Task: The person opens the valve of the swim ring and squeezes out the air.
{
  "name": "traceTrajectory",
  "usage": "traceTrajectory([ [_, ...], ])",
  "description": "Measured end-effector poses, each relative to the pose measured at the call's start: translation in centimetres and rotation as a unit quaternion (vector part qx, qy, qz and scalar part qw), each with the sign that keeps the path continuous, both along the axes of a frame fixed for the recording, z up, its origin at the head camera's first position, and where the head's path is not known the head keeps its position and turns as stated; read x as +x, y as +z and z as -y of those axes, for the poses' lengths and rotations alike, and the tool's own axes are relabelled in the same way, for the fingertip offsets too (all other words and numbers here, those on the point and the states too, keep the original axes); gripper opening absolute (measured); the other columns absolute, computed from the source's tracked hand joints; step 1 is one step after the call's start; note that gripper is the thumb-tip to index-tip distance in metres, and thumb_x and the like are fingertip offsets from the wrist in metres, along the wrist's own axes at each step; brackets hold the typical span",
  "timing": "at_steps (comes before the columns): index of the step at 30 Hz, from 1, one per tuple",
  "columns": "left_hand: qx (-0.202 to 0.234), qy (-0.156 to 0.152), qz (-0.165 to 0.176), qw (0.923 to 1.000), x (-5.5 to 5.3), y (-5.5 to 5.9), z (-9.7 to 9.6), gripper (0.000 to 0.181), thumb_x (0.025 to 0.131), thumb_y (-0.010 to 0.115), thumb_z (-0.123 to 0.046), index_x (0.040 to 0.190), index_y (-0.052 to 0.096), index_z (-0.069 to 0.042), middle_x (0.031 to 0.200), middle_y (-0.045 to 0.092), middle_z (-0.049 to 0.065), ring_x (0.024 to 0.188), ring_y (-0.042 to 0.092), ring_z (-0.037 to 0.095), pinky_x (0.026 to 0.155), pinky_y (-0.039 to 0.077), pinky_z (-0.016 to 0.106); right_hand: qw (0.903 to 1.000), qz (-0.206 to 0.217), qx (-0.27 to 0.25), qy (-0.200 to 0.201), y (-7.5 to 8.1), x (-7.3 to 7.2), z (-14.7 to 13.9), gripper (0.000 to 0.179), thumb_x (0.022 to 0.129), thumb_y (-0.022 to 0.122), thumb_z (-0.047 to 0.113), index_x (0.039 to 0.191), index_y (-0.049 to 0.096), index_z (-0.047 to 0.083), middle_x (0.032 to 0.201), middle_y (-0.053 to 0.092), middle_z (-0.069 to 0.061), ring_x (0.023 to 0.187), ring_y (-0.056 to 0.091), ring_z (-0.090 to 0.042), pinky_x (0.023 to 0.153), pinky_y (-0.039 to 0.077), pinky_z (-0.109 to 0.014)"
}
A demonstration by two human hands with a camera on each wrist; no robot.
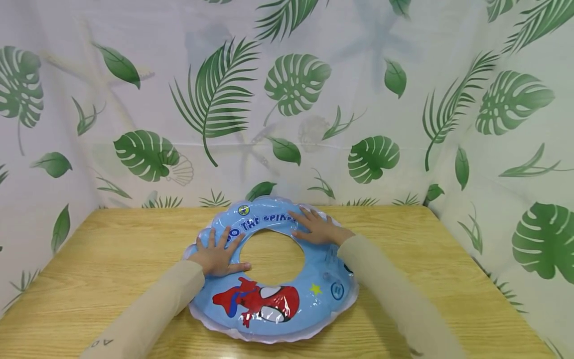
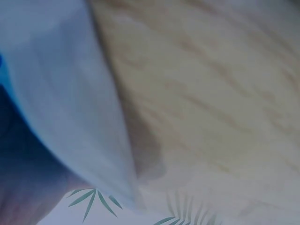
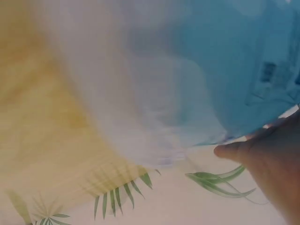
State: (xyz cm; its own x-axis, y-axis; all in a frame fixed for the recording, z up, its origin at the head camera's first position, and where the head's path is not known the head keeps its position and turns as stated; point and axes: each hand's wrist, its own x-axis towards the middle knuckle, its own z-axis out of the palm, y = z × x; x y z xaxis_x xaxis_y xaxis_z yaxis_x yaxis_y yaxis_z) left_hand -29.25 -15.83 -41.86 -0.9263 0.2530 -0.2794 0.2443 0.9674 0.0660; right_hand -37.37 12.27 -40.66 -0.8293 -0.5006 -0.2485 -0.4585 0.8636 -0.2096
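A light blue inflatable swim ring [image 1: 309, 311] lies on the wooden table, with a red cartoon figure on its near side and dark blue lettering along its far side. Fingers spread, my left hand [image 1: 218, 255] rests on the ring's left part, its thumb reaching over the inner hole. My right hand [image 1: 319, 228] lies with straight fingers on the upper right part. In the left wrist view the ring's pale edge [image 2: 79, 103] is blurred beside the dim hand. The right wrist view shows the ring [image 3: 225, 61] and part of the right hand [image 3: 267, 159].
The wooden table [image 1: 112, 279] extends around the ring. Behind it and at both sides hangs a white cloth [image 1: 314, 164] printed with green leaves. Beige sleeves [image 1: 152, 309] cover both forearms.
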Motion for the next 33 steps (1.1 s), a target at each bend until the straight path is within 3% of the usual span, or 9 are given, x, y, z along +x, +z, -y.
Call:
traceTrajectory([
  [6, -0.001, -0.001, -0.001, 1.0000, -0.1, 0.0, 0.0, 0.088, 0.079, 0.037, -0.075, 0.147, 0.013, -0.025, 0.153, 0.006, 0.017, 0.135, 0.004, 0.053, 0.100, 0.005, 0.072, 0.9992, -0.038, 0.006, -0.006, -1.1, 1.9, -1.2, 0.064, 0.093, 0.030, 0.056, 0.148, 0.010, 0.029, 0.155, 0.001, -0.009, 0.140, -0.001, -0.039, 0.103, 0.005, -0.068],
  [10, -0.001, -0.001, 0.000, 1.0000, 0.0, 0.0, -0.1, 0.089, 0.078, 0.036, -0.075, 0.147, 0.013, -0.025, 0.153, 0.005, 0.017, 0.135, 0.003, 0.053, 0.100, 0.005, 0.073, 0.9988, -0.046, -0.004, -0.015, -2.2, 2.2, -1.5, 0.063, 0.093, 0.027, 0.057, 0.147, 0.010, 0.030, 0.156, -0.001, -0.007, 0.141, -0.003, -0.038, 0.103, 0.002, -0.069],
  [20, 0.003, -0.002, -0.001, 1.0000, -0.1, -0.1, 0.0, 0.088, 0.079, 0.037, -0.075, 0.148, 0.012, -0.025, 0.154, 0.003, 0.017, 0.135, 0.003, 0.053, 0.099, 0.005, 0.073, 0.9996, 0.016, 0.015, -0.019, -3.3, 1.9, -1.5, 0.064, 0.093, 0.017, 0.061, 0.147, -0.001, 0.032, 0.155, -0.012, -0.003, 0.140, -0.014, -0.034, 0.103, -0.011, -0.066],
  [27, -0.003, -0.007, -0.006, 0.9999, -0.3, -0.4, 0.1, 0.088, 0.079, 0.036, -0.075, 0.148, 0.011, -0.026, 0.154, 0.003, 0.017, 0.135, 0.003, 0.053, 0.099, 0.006, 0.074, 0.9993, 0.016, 0.028, -0.019, -3.2, 1.9, -1.4, 0.063, 0.093, 0.018, 0.060, 0.147, 0.000, 0.032, 0.155, -0.011, -0.002, 0.141, -0.012, -0.034, 0.103, -0.009, -0.066],
  [33, 0.033, -0.021, -0.007, 0.9992, -0.4, -0.3, 0.6, 0.083, 0.083, 0.034, -0.071, 0.148, 0.010, -0.025, 0.154, 0.000, 0.018, 0.134, -0.001, 0.053, 0.097, 0.004, 0.075, 0.9990, 0.012, 0.034, -0.028, -3.0, 2.1, -1.3, 0.061, 0.094, 0.021, 0.058, 0.147, 0.001, 0.035, 0.155, -0.010, 0.000, 0.141, -0.011, -0.033, 0.104, -0.008, -0.066],
])
